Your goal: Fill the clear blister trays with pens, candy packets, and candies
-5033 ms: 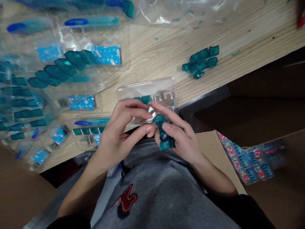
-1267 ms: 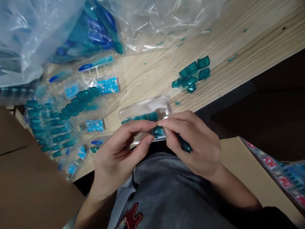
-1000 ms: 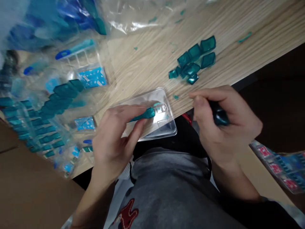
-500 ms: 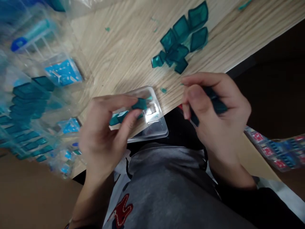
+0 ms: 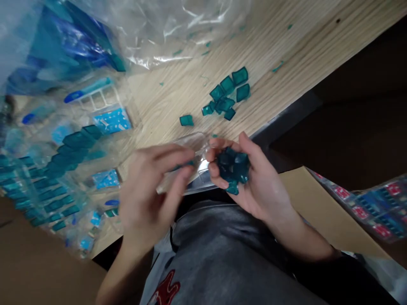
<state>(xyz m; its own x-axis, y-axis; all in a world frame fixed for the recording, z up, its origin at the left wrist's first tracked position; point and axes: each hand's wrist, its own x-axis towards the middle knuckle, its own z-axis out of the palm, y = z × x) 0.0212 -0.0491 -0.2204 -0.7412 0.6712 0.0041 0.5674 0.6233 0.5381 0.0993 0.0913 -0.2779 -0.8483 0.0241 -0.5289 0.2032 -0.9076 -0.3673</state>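
Note:
My right hand (image 5: 263, 190) is turned palm up, its fingers curled around several teal translucent square plastic pieces (image 5: 233, 165). My left hand (image 5: 149, 190), smeared by motion, is over the left part of a clear plastic tray (image 5: 202, 184). Its thumb and forefinger are apart, and a bit of teal shows between them, seemingly in the tray. Much of the tray is hidden behind both hands. One loose teal square (image 5: 186, 120) lies on the table just beyond the tray. Farther right is a small pile of similar teal squares (image 5: 225, 103).
Clear packs with blue-handled items (image 5: 89, 90), blue speckled cards (image 5: 112, 120) and rows of teal squares (image 5: 76, 142) cover the table's left side. Plastic bags (image 5: 165, 25) lie at the back. A cardboard box (image 5: 337, 207) and packs with red cards (image 5: 361, 212) are at the right.
The teal square between my left fingers half a second ago is gone from them; a loose one now lies beyond the tray. My right hand has moved left and turned palm up, showing its pieces.

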